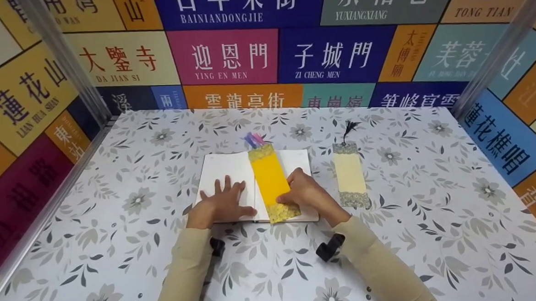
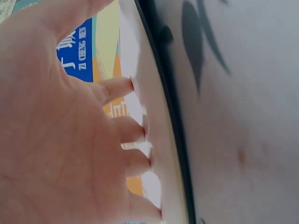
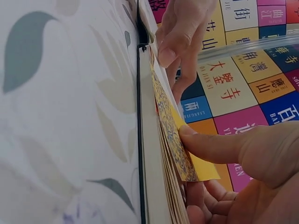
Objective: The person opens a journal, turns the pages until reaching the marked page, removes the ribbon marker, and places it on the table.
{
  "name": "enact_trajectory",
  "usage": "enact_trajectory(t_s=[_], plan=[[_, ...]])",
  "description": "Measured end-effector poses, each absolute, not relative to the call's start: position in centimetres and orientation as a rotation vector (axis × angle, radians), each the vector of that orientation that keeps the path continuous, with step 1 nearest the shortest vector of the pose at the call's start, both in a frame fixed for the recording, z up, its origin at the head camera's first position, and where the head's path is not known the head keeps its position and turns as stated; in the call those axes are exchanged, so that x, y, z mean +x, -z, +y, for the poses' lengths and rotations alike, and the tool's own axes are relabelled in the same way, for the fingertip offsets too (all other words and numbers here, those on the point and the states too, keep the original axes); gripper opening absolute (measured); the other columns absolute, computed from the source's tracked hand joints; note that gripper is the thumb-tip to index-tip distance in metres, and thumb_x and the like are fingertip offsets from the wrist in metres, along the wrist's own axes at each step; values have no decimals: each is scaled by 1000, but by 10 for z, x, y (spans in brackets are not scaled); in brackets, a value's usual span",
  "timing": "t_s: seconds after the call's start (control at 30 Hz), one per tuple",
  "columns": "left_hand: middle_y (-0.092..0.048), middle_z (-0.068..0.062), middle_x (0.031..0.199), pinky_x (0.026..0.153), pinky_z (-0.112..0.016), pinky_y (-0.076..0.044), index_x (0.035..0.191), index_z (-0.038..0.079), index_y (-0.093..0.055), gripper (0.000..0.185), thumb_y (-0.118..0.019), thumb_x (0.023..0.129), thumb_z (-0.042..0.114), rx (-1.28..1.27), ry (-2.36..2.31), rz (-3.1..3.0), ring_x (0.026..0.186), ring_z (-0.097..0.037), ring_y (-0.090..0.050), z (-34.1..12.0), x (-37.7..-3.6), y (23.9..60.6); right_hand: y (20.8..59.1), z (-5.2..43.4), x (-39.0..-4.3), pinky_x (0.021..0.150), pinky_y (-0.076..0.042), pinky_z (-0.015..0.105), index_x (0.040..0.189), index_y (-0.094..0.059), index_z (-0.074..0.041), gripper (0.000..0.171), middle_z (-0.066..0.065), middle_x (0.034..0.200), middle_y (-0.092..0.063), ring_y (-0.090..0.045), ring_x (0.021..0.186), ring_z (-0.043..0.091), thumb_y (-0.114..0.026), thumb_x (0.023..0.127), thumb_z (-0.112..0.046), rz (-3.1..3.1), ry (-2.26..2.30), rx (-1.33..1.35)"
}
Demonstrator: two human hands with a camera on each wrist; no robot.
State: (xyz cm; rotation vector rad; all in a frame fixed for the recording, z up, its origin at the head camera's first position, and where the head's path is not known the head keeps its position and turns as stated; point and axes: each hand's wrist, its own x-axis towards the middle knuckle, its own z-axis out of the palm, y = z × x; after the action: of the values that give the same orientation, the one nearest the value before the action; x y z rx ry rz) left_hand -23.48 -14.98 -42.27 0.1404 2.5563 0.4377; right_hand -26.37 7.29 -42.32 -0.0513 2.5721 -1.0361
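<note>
An open book [image 1: 227, 166] with white pages lies on the table. Across its middle and right page, tilted, is a yellow bookmark [image 1: 269, 175] with patterned ends and a pink, purple and blue tassel [image 1: 254, 140]. My right hand [image 1: 308, 192] pinches the bookmark's right edge near the lower end. In the right wrist view the thumb [image 3: 210, 143] lies on its face, with fingers curled underneath. My left hand [image 1: 222, 199] rests on the left page with fingers spread. Its fingertips [image 2: 124, 85] touch the page in the left wrist view.
To the right of the book lies a second bookmark [image 1: 350, 173], cream with grey patterned ends and a black tassel [image 1: 349, 129]. A floral cloth [image 1: 140, 249] covers the table. Panels with Chinese lettering [image 1: 231, 56] stand behind and at both sides.
</note>
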Motion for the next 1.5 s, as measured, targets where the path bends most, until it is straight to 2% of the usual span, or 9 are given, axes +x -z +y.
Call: enact_trajectory(t_s=[0.13, 0.33, 0.5, 0.67, 0.77, 0.97, 1.27, 1.5], plan=[[12, -21, 167, 117, -76, 2, 163, 20, -11, 91, -54, 93, 61, 131, -410, 2562, 154, -46, 10, -145, -234, 423, 423, 81, -266, 75, -45, 26, 116, -52, -4, 40, 9, 98, -58, -55, 85, 18, -77, 88, -18, 2522, 1138, -53], [9, -23, 167, 116, -78, -3, 163, 17, -10, 96, -52, 92, 67, 154, -354, 2585, 154, -48, 8, -144, -234, 424, 421, 96, -270, 74, -51, 24, 127, -53, -1, 40, 20, 120, -64, -62, 87, 17, -70, 94, -18, 2439, 1289, -88], [10, -23, 167, 115, -79, -2, 163, 17, -11, 96, -54, 92, 64, 139, -385, 2583, 154, -48, 8, -144, -234, 422, 416, 111, -273, 72, -50, 21, 132, -53, 0, 43, 20, 118, -66, -62, 83, 13, -68, 96, -17, 2426, 1377, -87], [10, -24, 167, 114, -80, -1, 163, 17, -10, 96, -55, 92, 63, 140, -398, 2581, 154, -48, 9, -144, -233, 422, 406, 130, -272, 79, -53, 21, 141, -50, -2, 48, 22, 127, -63, -66, 97, 18, -65, 98, -17, 2455, 1425, -37], [10, -24, 167, 114, -79, -2, 163, 17, -10, 97, -55, 92, 64, 141, -393, 2585, 154, -48, 8, -144, -234, 422, 397, 144, -271, 79, -53, 21, 146, -47, -5, 52, 21, 133, -60, -64, 98, 18, -63, 99, -22, 2499, 1398, -9], [10, -24, 167, 113, -80, -2, 163, 16, -10, 97, -56, 92, 64, 158, -416, 2595, 153, -49, 9, -145, -234, 424, 383, 179, -264, 72, -50, 20, 150, -42, -2, 54, 22, 130, -59, -59, 86, 8, -57, 102, -21, 2536, 1443, -34], [9, -25, 167, 112, -81, -2, 163, 15, -11, 97, -55, 92, 64, 179, -427, 2608, 153, -50, 9, -148, -233, 425, 375, 240, -257, 73, -52, 15, 151, -37, 2, 58, 16, 126, -59, -58, 82, -2, -54, 104, -26, 2619, 1473, 65], [9, -26, 166, 112, -81, -1, 163, 15, -11, 97, -56, 92, 63, 174, -445, 2614, 152, -51, 9, -149, -231, 424, 376, 279, -271, 75, -53, 14, 157, -25, -1, 63, 13, 134, -52, -58, 85, -2, -45, 106, -32, 2590, 1476, 247]])
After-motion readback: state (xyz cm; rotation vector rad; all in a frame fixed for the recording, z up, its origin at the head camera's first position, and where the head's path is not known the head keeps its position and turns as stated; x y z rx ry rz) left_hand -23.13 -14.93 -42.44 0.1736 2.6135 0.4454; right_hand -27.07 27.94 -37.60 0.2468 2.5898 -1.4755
